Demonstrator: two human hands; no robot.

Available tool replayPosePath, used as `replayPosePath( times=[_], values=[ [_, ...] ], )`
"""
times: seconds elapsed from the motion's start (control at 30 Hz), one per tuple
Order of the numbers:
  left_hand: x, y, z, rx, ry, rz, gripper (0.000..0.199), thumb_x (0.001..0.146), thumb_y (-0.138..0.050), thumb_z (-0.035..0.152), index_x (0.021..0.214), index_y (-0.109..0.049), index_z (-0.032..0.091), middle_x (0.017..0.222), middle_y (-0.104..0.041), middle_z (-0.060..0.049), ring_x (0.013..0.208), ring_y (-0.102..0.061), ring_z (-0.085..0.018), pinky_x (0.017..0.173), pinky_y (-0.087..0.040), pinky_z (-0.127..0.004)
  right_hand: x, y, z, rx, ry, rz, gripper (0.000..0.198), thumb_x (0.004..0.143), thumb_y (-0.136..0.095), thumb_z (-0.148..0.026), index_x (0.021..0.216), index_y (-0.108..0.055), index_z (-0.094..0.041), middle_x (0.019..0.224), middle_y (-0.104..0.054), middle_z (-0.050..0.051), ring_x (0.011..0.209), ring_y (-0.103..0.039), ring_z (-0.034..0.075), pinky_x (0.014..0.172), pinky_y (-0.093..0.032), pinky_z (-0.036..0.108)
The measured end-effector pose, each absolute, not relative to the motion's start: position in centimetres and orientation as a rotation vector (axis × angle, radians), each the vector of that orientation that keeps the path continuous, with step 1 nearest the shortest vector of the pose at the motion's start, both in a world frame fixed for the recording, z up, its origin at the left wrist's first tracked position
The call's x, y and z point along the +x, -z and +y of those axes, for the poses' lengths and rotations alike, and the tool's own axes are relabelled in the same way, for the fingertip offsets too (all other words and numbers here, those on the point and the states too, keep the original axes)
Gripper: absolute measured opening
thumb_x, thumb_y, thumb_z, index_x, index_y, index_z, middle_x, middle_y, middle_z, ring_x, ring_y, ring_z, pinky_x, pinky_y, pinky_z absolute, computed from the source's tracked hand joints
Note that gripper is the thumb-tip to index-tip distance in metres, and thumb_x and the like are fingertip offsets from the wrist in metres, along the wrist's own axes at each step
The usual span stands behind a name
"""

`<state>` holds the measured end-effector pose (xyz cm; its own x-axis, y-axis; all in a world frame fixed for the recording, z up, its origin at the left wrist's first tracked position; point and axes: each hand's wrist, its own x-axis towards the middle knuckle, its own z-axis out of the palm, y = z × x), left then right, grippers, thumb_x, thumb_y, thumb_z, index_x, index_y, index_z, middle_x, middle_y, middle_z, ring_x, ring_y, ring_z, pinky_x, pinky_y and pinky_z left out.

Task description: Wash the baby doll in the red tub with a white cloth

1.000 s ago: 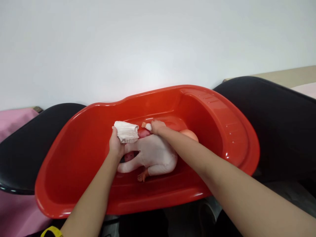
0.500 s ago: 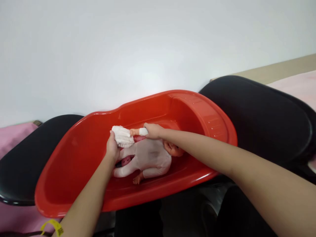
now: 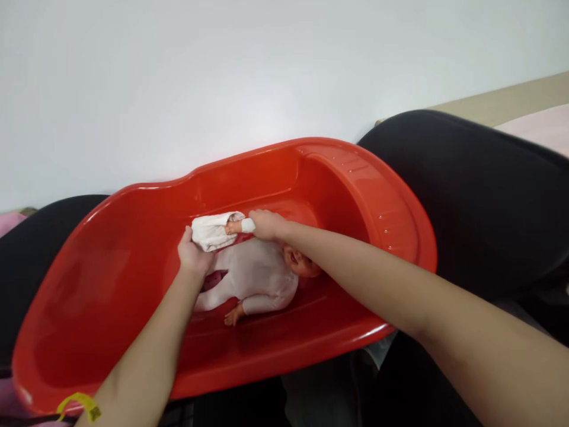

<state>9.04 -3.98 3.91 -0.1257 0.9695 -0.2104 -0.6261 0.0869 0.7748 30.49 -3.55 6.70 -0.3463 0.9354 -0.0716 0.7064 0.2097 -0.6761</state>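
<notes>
Fingers of our left hand (image 3: 192, 258) are clamped on a white washcloth (image 3: 214, 230), bunched up and pressed against the doll's raised hand. Fingers of our right hand (image 3: 265, 225) are closed around the forearm of the baby doll (image 3: 253, 279), just at the white cuff; the doll's small hand pokes out toward the cloth and touches it.

The doll lies on its side on the floor of a red plastic baby bathtub (image 3: 382, 207), head toward the right under our right forearm, legs toward the left. It wears a white bodysuit. One bare hand of the doll rests on the tub floor near the front wall. A pink patch shows just below our left wrist; we cannot tell what it is.

The tub sits tilted across two black cushioned seats (image 3: 480, 190), one at each end. A yellow band (image 3: 79, 403) is on our left forearm. A plain white wall (image 3: 222, 77) stands behind the tub.
</notes>
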Motion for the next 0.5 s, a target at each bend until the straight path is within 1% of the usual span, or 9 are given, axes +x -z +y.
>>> replayPosePath(
  times=[0.03,0.1,0.2,0.3,0.37,0.5],
  values=[
    [8.7,-4.1,-4.2,0.503,-1.492,0.891,0.05,0.104,-0.036,0.043,0.129,-0.065,0.011,0.129,-0.068,-0.018,0.118,-0.066,-0.033,0.101,-0.053,-0.054,30.4,-6.5,-3.4,-1.525,-0.93,-2.122,0.076,0.076,-0.05,-0.092,0.108,-0.071,-0.026,0.106,-0.074,0.007,0.08,-0.068,0.023,0.062,-0.046,0.028],
    [8.2,-4.6,-4.3,0.509,-1.519,0.85,0.048,0.104,-0.036,0.041,0.129,-0.065,0.011,0.129,-0.068,-0.018,0.121,-0.065,-0.032,0.103,-0.052,-0.053,30.4,-6.3,-3.1,-1.537,-0.949,-2.1,0.076,0.077,-0.048,-0.092,0.103,-0.071,-0.025,0.103,-0.073,0.008,0.078,-0.067,0.023,0.062,-0.046,0.029],
    [8.1,-5.2,-4.2,0.527,-1.521,0.822,0.047,0.104,-0.036,0.041,0.123,-0.067,0.011,0.128,-0.069,-0.017,0.121,-0.064,-0.032,0.103,-0.052,-0.052,30.5,-6.2,-2.9,-1.563,-0.87,-2.108,0.062,0.082,-0.058,-0.078,0.106,-0.068,-0.023,0.106,-0.071,0.009,0.082,-0.066,0.023,0.063,-0.045,0.028],
    [8.5,-5.2,-4.1,0.521,-1.56,0.916,0.036,0.103,-0.044,0.037,0.108,-0.071,0.013,0.121,-0.072,-0.012,0.112,-0.068,-0.027,0.101,-0.054,-0.043,30.6,-6.2,-2.8,-1.562,-0.811,-2.133,0.05,0.08,-0.071,-0.063,0.108,-0.065,-0.022,0.106,-0.071,0.008,0.082,-0.066,0.022,0.062,-0.043,0.027],
    [8.7,-5.0,-4.0,0.511,-1.584,0.973,0.03,0.102,-0.047,0.034,0.1,-0.071,0.015,0.113,-0.075,-0.009,0.103,-0.071,-0.023,0.098,-0.056,-0.037,30.6,-6.2,-3.0,-1.535,-0.831,-2.136,0.045,0.081,-0.072,-0.058,0.104,-0.065,-0.021,0.102,-0.071,0.007,0.079,-0.065,0.02,0.061,-0.042,0.026],
    [8.9,-4.5,-4.0,0.518,-1.577,1.021,0.03,0.101,-0.051,0.037,0.098,-0.071,0.016,0.106,-0.076,-0.007,0.09,-0.072,-0.021,0.088,-0.059,-0.035,30.3,-6.2,-3.3,-1.487,-0.88,-2.098,0.039,0.084,-0.07,-0.054,0.1,-0.064,-0.019,0.098,-0.071,0.007,0.08,-0.064,0.02,0.061,-0.042,0.025]
  ],
)
